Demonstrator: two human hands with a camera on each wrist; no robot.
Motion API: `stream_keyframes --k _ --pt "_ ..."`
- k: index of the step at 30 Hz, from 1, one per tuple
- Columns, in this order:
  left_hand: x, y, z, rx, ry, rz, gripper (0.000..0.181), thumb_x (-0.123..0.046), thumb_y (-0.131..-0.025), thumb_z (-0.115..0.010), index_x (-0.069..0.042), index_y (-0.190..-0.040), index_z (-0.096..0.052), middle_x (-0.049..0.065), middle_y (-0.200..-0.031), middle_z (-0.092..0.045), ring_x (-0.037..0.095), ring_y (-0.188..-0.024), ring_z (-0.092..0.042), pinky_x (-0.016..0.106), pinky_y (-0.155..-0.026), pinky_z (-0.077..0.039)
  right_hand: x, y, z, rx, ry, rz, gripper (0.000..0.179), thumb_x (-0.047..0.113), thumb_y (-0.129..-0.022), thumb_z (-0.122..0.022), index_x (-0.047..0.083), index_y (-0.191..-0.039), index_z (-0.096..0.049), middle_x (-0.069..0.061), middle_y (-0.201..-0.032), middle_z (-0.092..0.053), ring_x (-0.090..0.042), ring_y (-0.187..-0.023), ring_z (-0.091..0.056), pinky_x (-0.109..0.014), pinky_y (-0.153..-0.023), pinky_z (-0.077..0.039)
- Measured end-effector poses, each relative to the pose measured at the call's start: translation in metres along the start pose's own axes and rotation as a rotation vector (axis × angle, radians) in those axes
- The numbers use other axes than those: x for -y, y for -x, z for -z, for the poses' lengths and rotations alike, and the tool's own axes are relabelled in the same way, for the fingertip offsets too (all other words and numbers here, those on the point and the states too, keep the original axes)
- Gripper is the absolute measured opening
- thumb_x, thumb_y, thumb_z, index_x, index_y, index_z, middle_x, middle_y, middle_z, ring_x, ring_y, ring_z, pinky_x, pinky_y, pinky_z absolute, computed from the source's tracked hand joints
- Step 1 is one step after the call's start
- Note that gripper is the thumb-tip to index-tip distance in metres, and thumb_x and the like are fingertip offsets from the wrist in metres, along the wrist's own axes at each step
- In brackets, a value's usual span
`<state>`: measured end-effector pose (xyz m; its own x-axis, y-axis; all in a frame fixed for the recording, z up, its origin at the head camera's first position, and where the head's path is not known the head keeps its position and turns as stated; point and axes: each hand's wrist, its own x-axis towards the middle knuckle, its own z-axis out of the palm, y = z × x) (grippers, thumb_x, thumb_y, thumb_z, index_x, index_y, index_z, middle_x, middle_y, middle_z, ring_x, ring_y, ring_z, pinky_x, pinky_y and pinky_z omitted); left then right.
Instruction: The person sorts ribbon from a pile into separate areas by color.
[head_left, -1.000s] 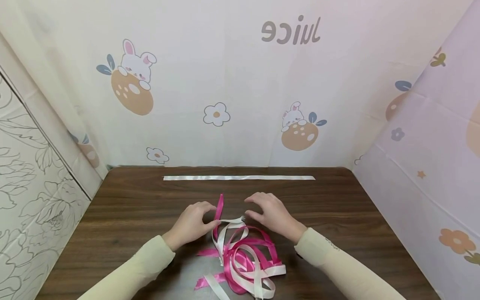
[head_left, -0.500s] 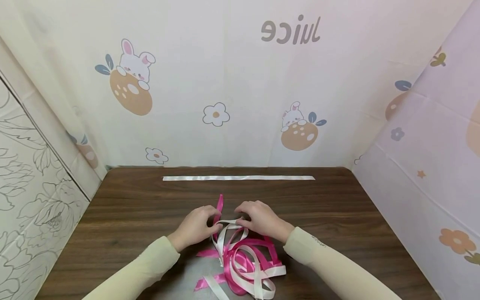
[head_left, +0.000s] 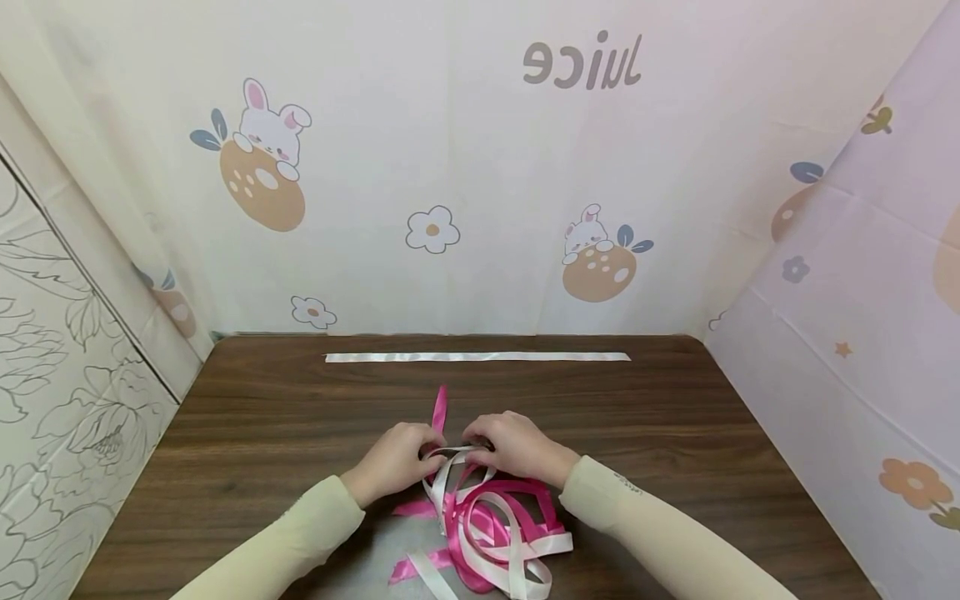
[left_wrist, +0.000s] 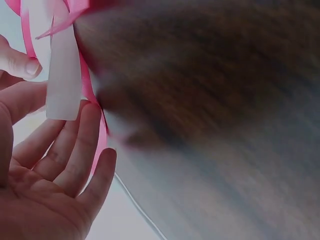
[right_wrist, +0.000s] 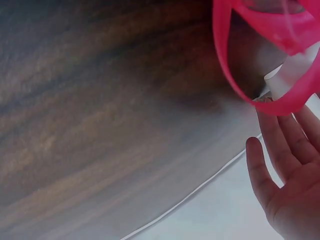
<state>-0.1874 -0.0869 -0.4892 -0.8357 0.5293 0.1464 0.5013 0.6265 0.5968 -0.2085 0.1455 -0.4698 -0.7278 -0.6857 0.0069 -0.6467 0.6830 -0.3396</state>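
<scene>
A tangle of pink ribbon and white ribbon lies near the front of the table. My left hand is at its far left, thumb and forefinger pinching a white strand. Opposite it, my right hand pinches the same strand near its end, so a short white stretch spans the two hands. A flat white ribbon tail hangs before the left fingers in the left wrist view. In the right wrist view, a pink loop crosses the right fingertips; the thumb is hidden there.
A straight white ribbon strip lies along the back of the dark wooden table. A pink ribbon end points back between the hands. Printed curtains close off the back and sides.
My right hand has moved left and slightly toward me and taken the white ribbon's frayed end. The left hand has shifted slightly right and nearer, keeping its pinch. The hands are closer together.
</scene>
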Motion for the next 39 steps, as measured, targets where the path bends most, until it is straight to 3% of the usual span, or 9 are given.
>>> stream_keyframes --k 7,15,21,27,34,39 --pt "-0.003 0.002 0.000 -0.005 0.007 0.002 0.006 -0.011 -0.092 -0.076 -0.008 -0.093 -0.080 0.001 -0.088 -0.078 0.001 -0.071 -0.060 0.022 -0.069 -0.055 0.002 0.001 -0.002 -0.005 0.020 0.029 0.023 0.031 -0.094 -0.076 0.015 -0.110 -0.078 0.002 -0.103 -0.078 -0.010 -0.091 -0.072 -0.033 -0.087 -0.058" --pt "-0.012 0.002 0.007 -0.041 0.032 -0.027 0.008 -0.009 -0.093 -0.074 -0.006 -0.094 -0.081 0.002 -0.087 -0.078 0.000 -0.069 -0.059 0.021 -0.069 -0.057 0.003 0.003 0.004 -0.090 0.038 0.091 0.010 0.027 -0.095 -0.076 0.020 -0.100 -0.081 0.007 -0.094 -0.078 -0.006 -0.085 -0.071 -0.032 -0.085 -0.057" --pt "-0.022 0.002 0.016 -0.049 0.062 -0.022 0.009 -0.010 -0.093 -0.075 -0.006 -0.098 -0.081 0.003 -0.086 -0.079 0.000 -0.062 -0.054 0.017 -0.063 -0.052 0.006 0.010 0.018 -0.139 -0.034 0.096 0.007 0.022 -0.092 -0.078 0.019 -0.098 -0.080 0.006 -0.091 -0.077 -0.002 -0.078 -0.065 -0.023 -0.075 -0.055" --pt "-0.036 0.006 0.031 -0.066 0.066 -0.052 0.009 -0.009 -0.093 -0.073 -0.006 -0.097 -0.081 0.002 -0.085 -0.079 -0.003 -0.062 -0.051 0.017 -0.063 -0.050 0.009 0.020 0.038 -0.172 -0.056 0.075 0.009 0.021 -0.090 -0.080 0.020 -0.099 -0.079 0.008 -0.093 -0.077 -0.004 -0.082 -0.064 -0.026 -0.079 -0.056" --pt "-0.050 0.011 0.049 -0.116 0.048 -0.087 0.008 -0.007 -0.091 -0.073 -0.007 -0.093 -0.081 -0.001 -0.081 -0.077 -0.005 -0.064 -0.052 0.016 -0.062 -0.048 0.007 0.031 0.061 -0.282 -0.022 0.143 0.009 0.017 -0.088 -0.082 0.020 -0.095 -0.078 0.009 -0.089 -0.076 -0.009 -0.080 -0.067 -0.027 -0.075 -0.055" --pt "-0.054 0.015 0.060 -0.152 0.026 -0.096 0.009 -0.005 -0.089 -0.073 -0.008 -0.091 -0.081 -0.004 -0.078 -0.074 -0.004 -0.067 -0.053 0.016 -0.064 -0.049 0.001 0.042 0.075 -0.333 -0.038 0.116 0.010 0.016 -0.087 -0.083 0.020 -0.094 -0.078 0.010 -0.088 -0.076 -0.010 -0.081 -0.068 -0.029 -0.077 -0.056"
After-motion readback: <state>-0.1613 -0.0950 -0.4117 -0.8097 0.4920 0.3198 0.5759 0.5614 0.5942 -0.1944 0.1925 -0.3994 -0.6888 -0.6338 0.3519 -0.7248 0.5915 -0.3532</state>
